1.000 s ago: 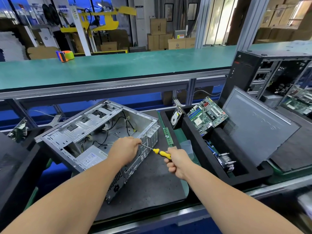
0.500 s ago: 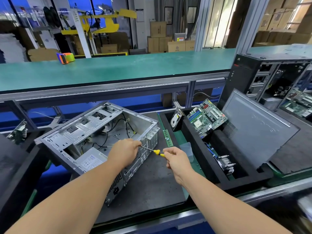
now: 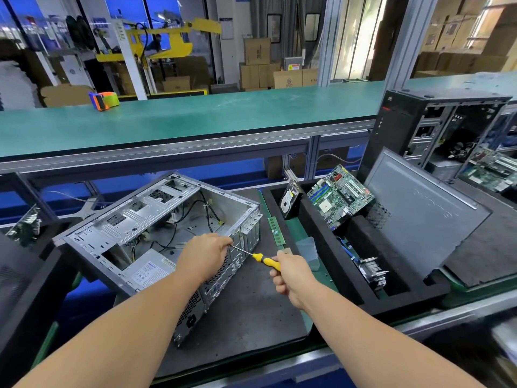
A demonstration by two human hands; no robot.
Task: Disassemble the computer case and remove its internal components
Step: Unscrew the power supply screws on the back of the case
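Right hand (image 3: 289, 273) wraps its grip around a yellow screwdriver (image 3: 265, 261), the tip at the rear panel of the opened computer case (image 3: 156, 228) lying on the tabletop mat (image 3: 246, 312); left hand (image 3: 204, 259) clasps the case's rim. Stiff, sharp-edged steel, likely best held by its frame.

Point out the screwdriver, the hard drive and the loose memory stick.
screwdriver (image 3: 269, 261): head view, on the yellow handle just ahead of the right hand.
hard drive (image 3: 289, 201): head view, on its upper face, standing tilted in the black tray.
memory stick (image 3: 275, 230): head view, on the middle of the green strip beside the case.
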